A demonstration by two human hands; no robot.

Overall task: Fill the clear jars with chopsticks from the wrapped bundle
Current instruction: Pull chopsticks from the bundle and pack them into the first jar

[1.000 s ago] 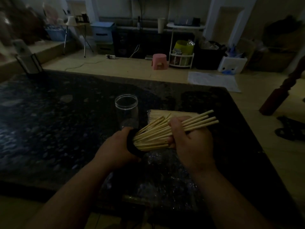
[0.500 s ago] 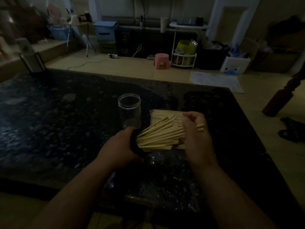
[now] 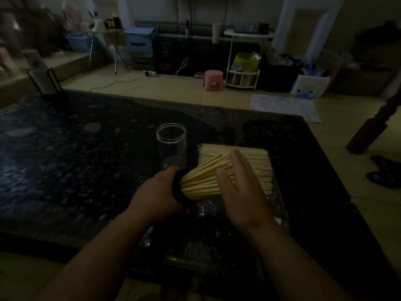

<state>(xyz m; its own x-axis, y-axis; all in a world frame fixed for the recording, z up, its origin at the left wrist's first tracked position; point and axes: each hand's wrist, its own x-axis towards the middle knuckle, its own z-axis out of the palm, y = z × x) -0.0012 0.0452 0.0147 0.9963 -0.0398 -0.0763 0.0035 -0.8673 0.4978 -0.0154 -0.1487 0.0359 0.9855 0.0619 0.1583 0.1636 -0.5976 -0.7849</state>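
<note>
Chopsticks (image 3: pixel 201 181) fan out of the dark-rimmed jar (image 3: pixel 176 192) that the left hand (image 3: pixel 156 196) grips; right hand (image 3: pixel 240 192) flat over them, fingers straight.

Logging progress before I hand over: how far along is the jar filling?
Done: a fan of chopsticks already sits in the dark-rimmed container the left hand grips. In hand: the right hand lies open on those sticks. Left: the upright clear jar looks empty, and many chopsticks lie in the wrapped bundle.
</note>
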